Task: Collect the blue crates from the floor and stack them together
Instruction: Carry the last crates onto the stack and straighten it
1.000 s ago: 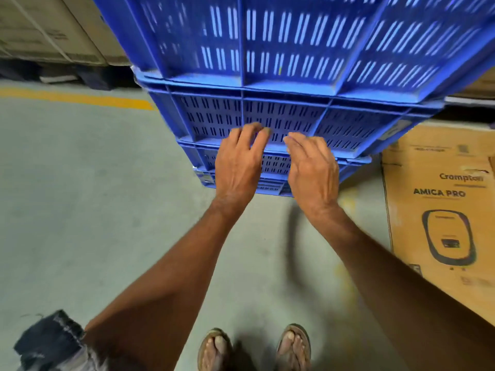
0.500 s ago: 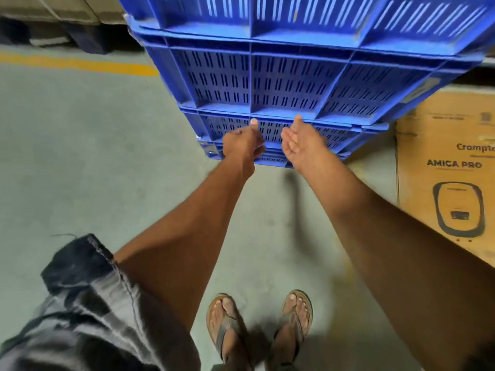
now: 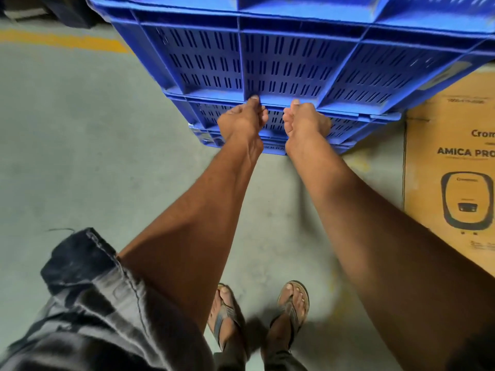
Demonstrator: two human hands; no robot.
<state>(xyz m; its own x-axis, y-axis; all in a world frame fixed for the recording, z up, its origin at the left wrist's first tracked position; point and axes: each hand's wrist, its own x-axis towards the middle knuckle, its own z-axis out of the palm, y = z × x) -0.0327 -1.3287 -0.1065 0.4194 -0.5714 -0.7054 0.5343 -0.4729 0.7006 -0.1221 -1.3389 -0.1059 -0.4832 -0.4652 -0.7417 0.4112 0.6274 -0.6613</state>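
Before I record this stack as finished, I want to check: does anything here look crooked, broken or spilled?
Nothing is plainly broken or spilled. The blue crates sit nested in one stack; its lean toward the camera may be only the wide lens. The left hand and right hand grip a lower crate's rim.

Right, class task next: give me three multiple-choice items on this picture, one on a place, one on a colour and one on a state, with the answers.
1. Where does the cardboard box lie from the crate stack? A on its left; B on its right; C on top.
2. The floor line is: A yellow; B red; C white.
3. The left hand and right hand: A hang free; B hold the box; C grip a crate rim.
Answers: B, the box shows at the right edge beside the stack; A, the stripe is yellow; C, both hands curl round the rim.
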